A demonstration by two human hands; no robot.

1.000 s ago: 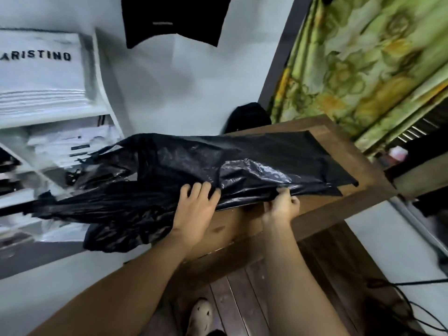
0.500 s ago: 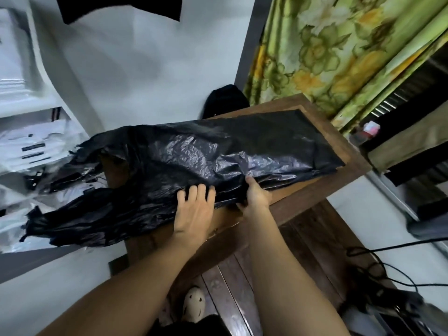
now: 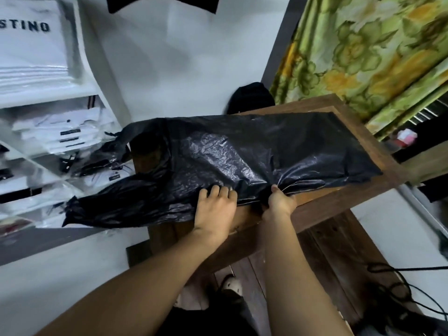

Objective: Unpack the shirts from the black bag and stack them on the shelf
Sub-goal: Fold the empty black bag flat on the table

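Observation:
A flat, crinkled black plastic bag (image 3: pixel 230 161) lies across a wooden table (image 3: pixel 344 200), its handle end hanging off the left edge toward the shelf. My left hand (image 3: pixel 215 207) rests on the bag's near edge, fingers bent onto the plastic. My right hand (image 3: pixel 281 200) pinches a gathered bunch of the bag at the near edge, and creases fan out from the grip. White shelves (image 3: pixel 80 90) at the left hold stacks of white shirts in clear wrap (image 3: pixel 63 137). No shirt shows inside the bag.
A green floral curtain (image 3: pixel 363 49) hangs at the right. A dark garment (image 3: pixel 162 3) hangs on the white wall above. A black item (image 3: pixel 249 98) sits behind the table. Black cables (image 3: pixel 400 287) lie on the floor at the lower right.
My right hand has slid left along the bag's near edge and now bunches the plastic in a tight pinch. My left hand stays on the bag.

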